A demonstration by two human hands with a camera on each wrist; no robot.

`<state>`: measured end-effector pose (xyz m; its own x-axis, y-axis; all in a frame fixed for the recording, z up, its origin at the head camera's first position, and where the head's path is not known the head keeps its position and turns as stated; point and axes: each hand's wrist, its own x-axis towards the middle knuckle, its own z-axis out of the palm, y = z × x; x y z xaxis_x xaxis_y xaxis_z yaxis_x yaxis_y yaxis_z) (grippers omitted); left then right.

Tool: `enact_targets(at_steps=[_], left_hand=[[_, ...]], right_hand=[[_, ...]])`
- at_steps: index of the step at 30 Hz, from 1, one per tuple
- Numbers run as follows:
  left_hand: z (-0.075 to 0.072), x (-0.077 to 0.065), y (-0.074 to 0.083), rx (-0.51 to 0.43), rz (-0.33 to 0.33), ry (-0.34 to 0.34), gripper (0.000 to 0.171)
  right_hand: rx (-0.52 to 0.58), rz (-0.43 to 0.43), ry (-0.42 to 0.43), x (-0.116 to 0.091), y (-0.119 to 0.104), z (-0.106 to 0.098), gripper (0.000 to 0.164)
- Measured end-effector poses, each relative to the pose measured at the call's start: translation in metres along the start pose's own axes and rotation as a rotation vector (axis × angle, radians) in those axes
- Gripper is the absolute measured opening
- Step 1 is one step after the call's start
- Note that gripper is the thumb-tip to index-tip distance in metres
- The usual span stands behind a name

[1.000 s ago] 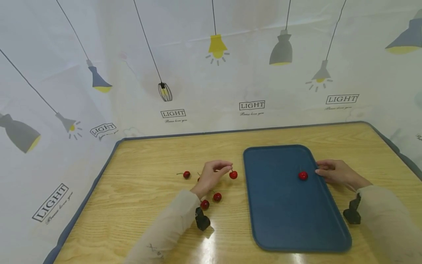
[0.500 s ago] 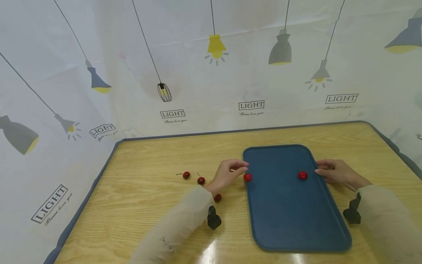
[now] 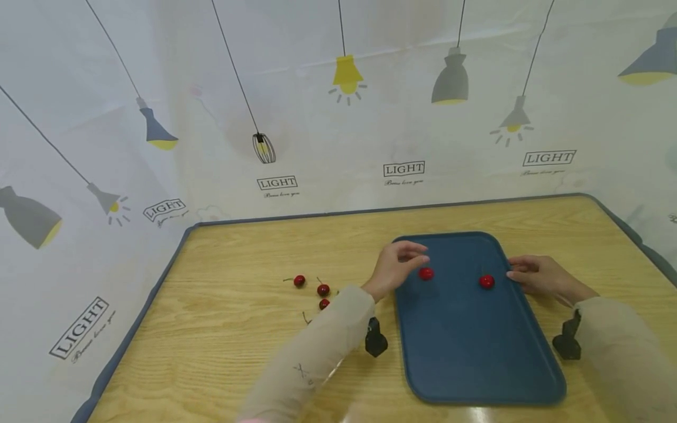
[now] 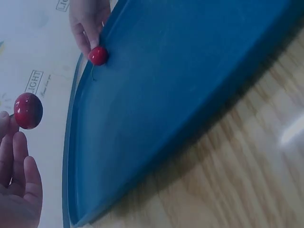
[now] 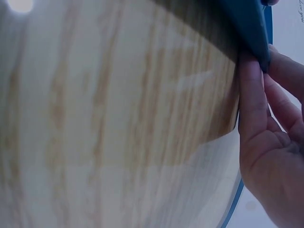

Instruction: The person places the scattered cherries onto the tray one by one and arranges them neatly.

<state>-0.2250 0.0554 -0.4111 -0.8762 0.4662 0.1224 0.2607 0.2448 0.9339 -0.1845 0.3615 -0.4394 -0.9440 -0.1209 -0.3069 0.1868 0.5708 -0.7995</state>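
My left hand (image 3: 394, 267) is over the far left part of a blue tray (image 3: 476, 346), pinching a red cherry (image 3: 426, 274) by its stem. In the left wrist view the held cherry (image 4: 28, 110) hangs just off the fingertips, apart from the tray. A second cherry (image 3: 487, 282) rests on the tray near its right edge. At that edge my right hand (image 3: 550, 279) holds the rim. The right wrist view shows thumb and fingers of the right hand (image 5: 275, 156) on either side of the rim (image 5: 259, 42).
Left of the tray, loose cherries (image 3: 323, 289) lie on the wooden table (image 3: 238, 329). A stem (image 3: 305, 318) shows beside the left sleeve (image 3: 317, 346), which hides what lies behind it. A lamp-printed cloth (image 3: 317, 117) borders the table's back and sides.
My left hand has carried the held cherry rightward, from the table left of the tray to over the tray. The right hand stays at the rim.
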Motion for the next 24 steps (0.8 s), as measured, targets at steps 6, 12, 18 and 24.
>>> enact_targets(at_steps=[6, 12, 18, 24], left_hand=[[0.022, 0.004, 0.007, 0.011, -0.040, 0.000, 0.020], [0.044, 0.005, 0.008, 0.035, -0.041, 0.015, 0.016], [0.059, 0.009, 0.006, 0.040, -0.058, 0.007, 0.015], [0.068, 0.014, 0.007, 0.007, -0.069, -0.020, 0.015]], right_hand=[[-0.006, 0.000, 0.004, -0.001, -0.002, 0.000, 0.063], [-0.004, -0.001, -0.001, 0.000, -0.001, 0.001, 0.063], [-0.021, -0.019, 0.000, 0.000, 0.001, 0.002, 0.062], [-0.017, -0.022, 0.004, 0.000, 0.001, 0.001, 0.062]])
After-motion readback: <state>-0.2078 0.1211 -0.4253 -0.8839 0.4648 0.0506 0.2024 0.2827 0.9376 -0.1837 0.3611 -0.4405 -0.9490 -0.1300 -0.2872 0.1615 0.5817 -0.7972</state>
